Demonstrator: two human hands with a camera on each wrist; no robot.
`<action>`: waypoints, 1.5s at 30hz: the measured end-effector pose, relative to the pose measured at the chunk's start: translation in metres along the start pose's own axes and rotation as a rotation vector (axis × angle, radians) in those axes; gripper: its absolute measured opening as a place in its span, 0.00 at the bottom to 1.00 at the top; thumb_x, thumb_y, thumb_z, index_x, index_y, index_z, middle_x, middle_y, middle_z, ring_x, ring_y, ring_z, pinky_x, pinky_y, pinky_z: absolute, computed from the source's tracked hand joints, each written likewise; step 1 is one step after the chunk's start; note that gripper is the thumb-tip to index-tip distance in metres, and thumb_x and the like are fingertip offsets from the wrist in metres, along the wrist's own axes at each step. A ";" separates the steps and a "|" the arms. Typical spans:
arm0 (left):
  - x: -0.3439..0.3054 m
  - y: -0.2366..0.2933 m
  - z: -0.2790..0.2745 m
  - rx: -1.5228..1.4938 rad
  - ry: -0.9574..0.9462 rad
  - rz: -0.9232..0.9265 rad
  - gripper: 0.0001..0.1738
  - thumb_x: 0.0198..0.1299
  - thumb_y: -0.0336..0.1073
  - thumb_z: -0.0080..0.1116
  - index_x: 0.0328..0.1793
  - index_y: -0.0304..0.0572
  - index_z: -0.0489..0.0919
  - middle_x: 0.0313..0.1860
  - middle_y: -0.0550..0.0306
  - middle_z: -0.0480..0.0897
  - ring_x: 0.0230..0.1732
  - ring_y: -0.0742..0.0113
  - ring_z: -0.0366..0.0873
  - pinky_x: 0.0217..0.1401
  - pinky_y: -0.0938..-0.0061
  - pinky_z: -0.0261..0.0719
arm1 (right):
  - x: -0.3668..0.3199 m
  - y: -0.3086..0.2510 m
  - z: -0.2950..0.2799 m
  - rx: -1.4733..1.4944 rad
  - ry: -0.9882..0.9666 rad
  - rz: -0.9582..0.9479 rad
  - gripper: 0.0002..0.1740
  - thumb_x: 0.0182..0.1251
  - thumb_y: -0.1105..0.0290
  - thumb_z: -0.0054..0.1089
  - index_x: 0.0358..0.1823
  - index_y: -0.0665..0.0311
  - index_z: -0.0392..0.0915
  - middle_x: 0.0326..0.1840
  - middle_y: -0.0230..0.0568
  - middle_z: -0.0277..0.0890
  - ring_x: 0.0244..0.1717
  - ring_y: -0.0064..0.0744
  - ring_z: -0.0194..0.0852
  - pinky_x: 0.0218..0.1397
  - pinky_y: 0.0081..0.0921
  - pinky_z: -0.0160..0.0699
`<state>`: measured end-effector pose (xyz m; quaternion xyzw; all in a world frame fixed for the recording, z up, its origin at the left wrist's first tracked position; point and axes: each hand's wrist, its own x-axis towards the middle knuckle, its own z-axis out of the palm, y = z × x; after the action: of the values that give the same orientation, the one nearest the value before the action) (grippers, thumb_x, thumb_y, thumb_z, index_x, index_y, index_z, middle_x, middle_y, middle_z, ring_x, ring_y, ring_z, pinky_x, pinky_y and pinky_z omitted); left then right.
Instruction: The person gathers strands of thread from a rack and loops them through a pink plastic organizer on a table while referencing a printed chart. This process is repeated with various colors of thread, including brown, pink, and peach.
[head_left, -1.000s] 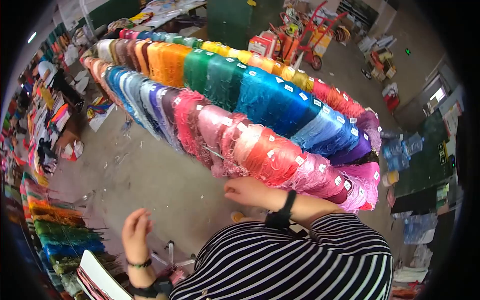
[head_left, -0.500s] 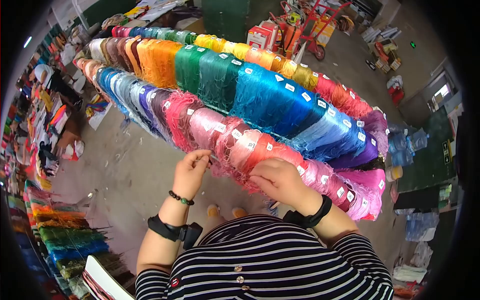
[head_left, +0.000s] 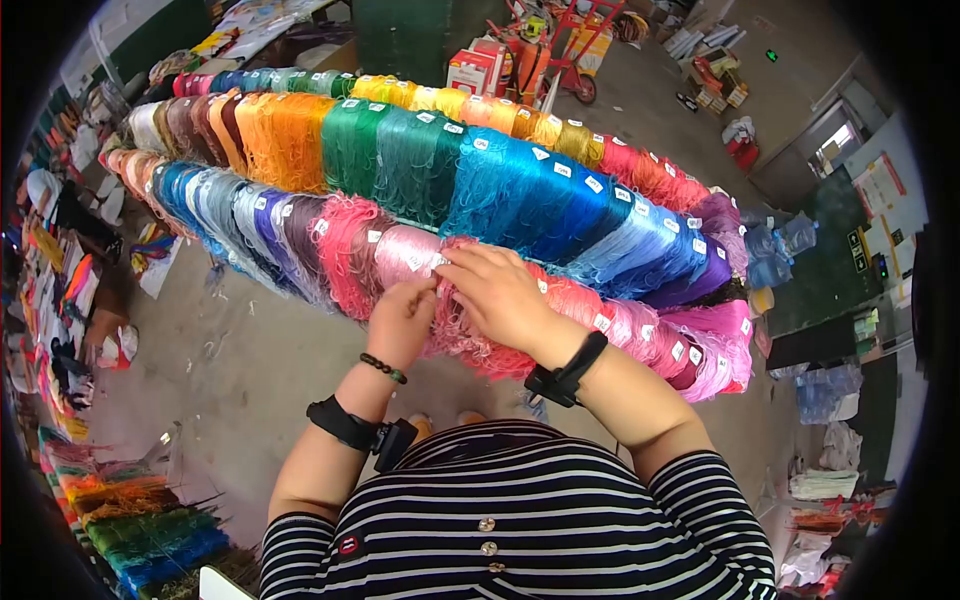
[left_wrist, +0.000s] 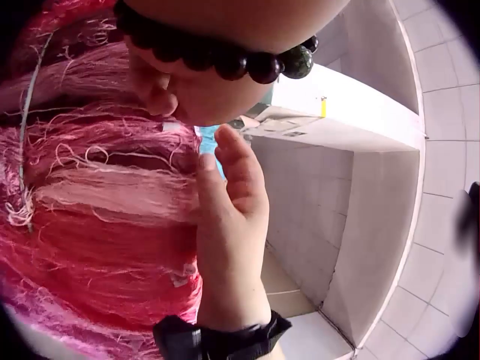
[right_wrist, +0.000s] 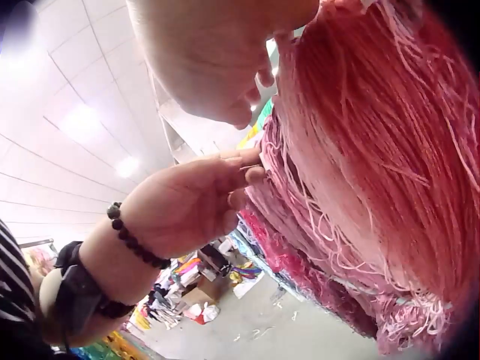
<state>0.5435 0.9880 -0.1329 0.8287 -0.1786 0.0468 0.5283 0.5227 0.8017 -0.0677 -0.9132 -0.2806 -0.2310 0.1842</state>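
Observation:
Skeins of pink yarn [head_left: 405, 250] hang along the near row of a long rack, with small white labels on top. My left hand [head_left: 402, 322] is at the front of the pink skeins, its fingers bent and the fingertips pinching strands; the right wrist view shows this left hand [right_wrist: 187, 206] at the yarn's edge. Close beside it, my right hand [head_left: 500, 300] lies over the top of the pink and coral skeins [right_wrist: 360, 150], fingers extended and together. In the left wrist view the right hand [left_wrist: 234, 217] has its thumb apart from its fingers.
Behind run rows of orange [head_left: 285, 140], green and blue skeins [head_left: 520, 195]. More yarn bundles [head_left: 150, 520] lie at lower left. A red hand truck [head_left: 580, 60] and boxes [head_left: 475, 70] stand beyond the rack, with water bottles [head_left: 780, 250] at right.
Both hands have moved up onto the pink skeins and closer together. The left hand came in from the lower left; the right hand reached forward and left over the yarn top.

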 end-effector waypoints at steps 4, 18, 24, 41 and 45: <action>-0.009 0.007 0.009 -0.026 -0.073 0.064 0.15 0.59 0.28 0.57 0.53 0.35 0.81 0.36 0.45 0.82 0.38 0.52 0.81 0.42 0.65 0.78 | 0.000 0.007 0.003 0.007 -0.116 0.011 0.17 0.57 0.69 0.62 0.49 0.59 0.79 0.51 0.41 0.76 0.57 0.46 0.72 0.60 0.42 0.67; 0.026 0.004 -0.001 0.016 -0.043 0.024 0.07 0.57 0.28 0.65 0.41 0.36 0.82 0.28 0.59 0.80 0.26 0.72 0.76 0.31 0.77 0.75 | -0.007 0.025 0.001 0.079 -0.057 0.130 0.12 0.56 0.66 0.65 0.42 0.58 0.79 0.45 0.39 0.76 0.49 0.45 0.75 0.51 0.39 0.75; 0.041 -0.006 -0.020 -0.020 0.120 -0.153 0.04 0.59 0.31 0.61 0.34 0.38 0.81 0.24 0.55 0.80 0.25 0.69 0.79 0.31 0.74 0.76 | -0.008 0.027 0.001 0.095 -0.060 0.122 0.07 0.55 0.68 0.64 0.35 0.58 0.79 0.45 0.39 0.76 0.48 0.44 0.75 0.49 0.38 0.76; 0.022 -0.009 -0.007 -0.405 -0.119 -0.309 0.02 0.61 0.27 0.62 0.39 0.38 0.83 0.30 0.64 0.80 0.29 0.76 0.76 0.32 0.82 0.72 | -0.011 0.030 0.006 0.193 0.023 0.181 0.04 0.54 0.71 0.63 0.30 0.59 0.77 0.39 0.37 0.77 0.45 0.44 0.76 0.49 0.38 0.76; 0.023 -0.002 -0.019 -0.596 -0.112 -0.480 0.03 0.67 0.32 0.57 0.42 0.44 0.81 0.32 0.65 0.82 0.29 0.82 0.74 0.27 0.86 0.66 | -0.011 0.031 0.005 0.194 0.018 0.169 0.04 0.54 0.70 0.63 0.30 0.58 0.77 0.39 0.38 0.76 0.45 0.44 0.75 0.49 0.38 0.76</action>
<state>0.5679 1.0003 -0.1206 0.6584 -0.0141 -0.1775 0.7313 0.5351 0.7755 -0.0839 -0.9093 -0.2222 -0.1946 0.2932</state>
